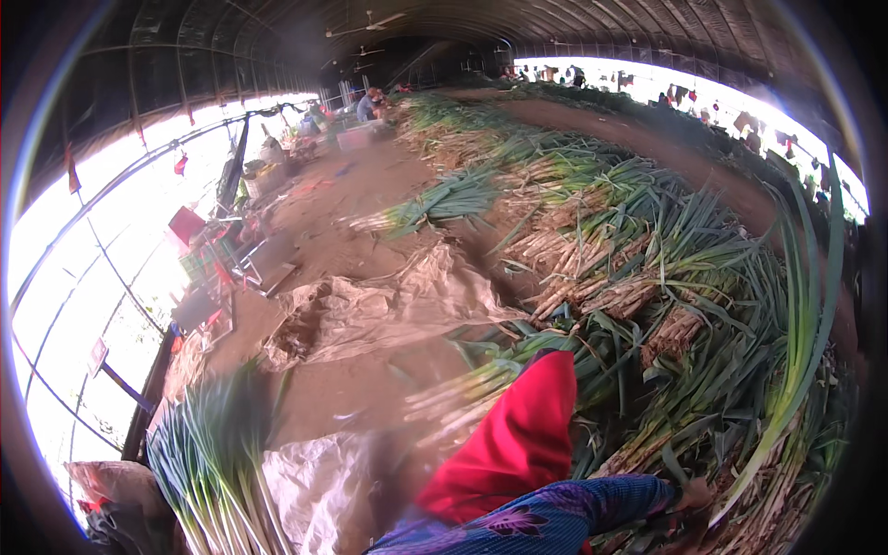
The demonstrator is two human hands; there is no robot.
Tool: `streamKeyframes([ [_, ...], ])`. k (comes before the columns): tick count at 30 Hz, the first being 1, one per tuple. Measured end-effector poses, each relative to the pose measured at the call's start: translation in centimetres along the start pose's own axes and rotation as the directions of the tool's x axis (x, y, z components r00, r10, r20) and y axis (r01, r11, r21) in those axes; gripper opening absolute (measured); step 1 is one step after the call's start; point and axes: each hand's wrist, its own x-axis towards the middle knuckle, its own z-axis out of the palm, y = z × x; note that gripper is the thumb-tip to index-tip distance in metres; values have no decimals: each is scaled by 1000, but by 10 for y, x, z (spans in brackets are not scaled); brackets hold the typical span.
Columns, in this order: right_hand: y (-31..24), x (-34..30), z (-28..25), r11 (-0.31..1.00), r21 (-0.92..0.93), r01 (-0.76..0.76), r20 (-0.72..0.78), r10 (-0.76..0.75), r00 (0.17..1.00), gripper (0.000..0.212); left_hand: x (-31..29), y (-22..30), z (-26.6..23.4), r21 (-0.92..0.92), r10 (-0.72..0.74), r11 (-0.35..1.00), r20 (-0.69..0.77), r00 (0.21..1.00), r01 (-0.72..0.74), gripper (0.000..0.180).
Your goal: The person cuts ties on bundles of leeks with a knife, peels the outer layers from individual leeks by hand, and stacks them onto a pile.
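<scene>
My right arm, in a blue patterned sleeve (564, 509), reaches across to the pile at the lower right. There my right hand (694, 495) is closed at the pale lower end of a long green onion (794, 398), whose leaves rise high at the right edge; the fingers are partly hidden. Under and around that hand lie many green onions (684, 435) with dry, brownish outer skins. My left hand is not in view. Red cloth (518, 435), apparently over my leg, stands in front of the sleeve. Left of it, pale-stemmed green onions (462, 398) lie on the ground.
A cleaned bunch of green onions (217, 462) stands at the lower left beside a white plastic sheet (319, 490). A crumpled tan sheet (398, 301) covers soil ahead. Another bunch (444, 199) lies beyond. A person (368, 106) sits far off; stools (227, 250) stand left.
</scene>
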Motion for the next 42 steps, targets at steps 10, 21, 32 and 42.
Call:
streamKeyframes([
  [10, -11, 2, -27, 988, 152, 39, -23, -36, 999, 52, -95, 44, -57, 390, 142, 884, 301, 943, -258, 47],
  [21, -30, 86, -25, 915, 312, 257, -155, -218, 964, 54, -116, 145, -42, -517, 636, 725, 250, 730, -455, 91],
  [32, -41, -40, -10, 895, 408, -179, 106, 149, 983, 37, -101, 146, -92, -543, 392, 694, -267, 880, -473, 66],
  [42, 3, -4, -33, 887, 461, 17, 240, -143, 960, 19, -76, 162, -240, -513, 493, 601, -365, 790, -613, 42],
])
